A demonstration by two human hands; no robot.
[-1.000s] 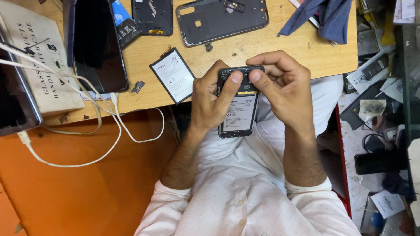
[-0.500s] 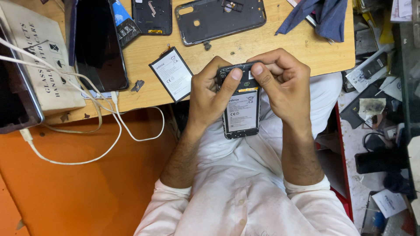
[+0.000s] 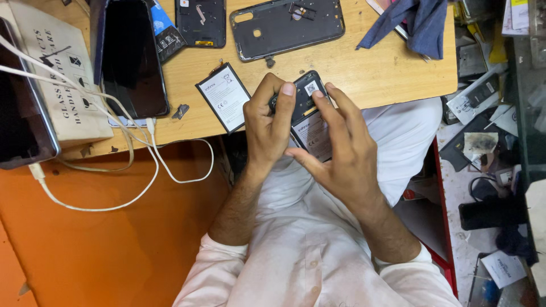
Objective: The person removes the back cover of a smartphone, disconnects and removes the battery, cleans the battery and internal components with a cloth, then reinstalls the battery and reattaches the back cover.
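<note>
1. Opened phone sits at the centre of the frame, back cover off, at the near edge of the wooden table and over the person's lap. Its lower part is hidden behind the hands, so I can't see where it ends.
2. Left hand is wrapped round the phone's left side, thumb pressed on the upper part.
3. Right hand has its fingers spread fairly wide, fingertips touching the phone's top right. Can't tell if there's anything tiny pinched under them.
4. Dark phone with a black screen lies at upper left, partly over a cardboard box; white cables trail off the table edge.
5. Back cover is at top centre, cut off by the frame's top edge.
6. Blue cloth sits at upper right, also cropped.
7. Loose battery lies just left of the left hand.
8. Right edge clutter is too jumbled to make out.
</note>
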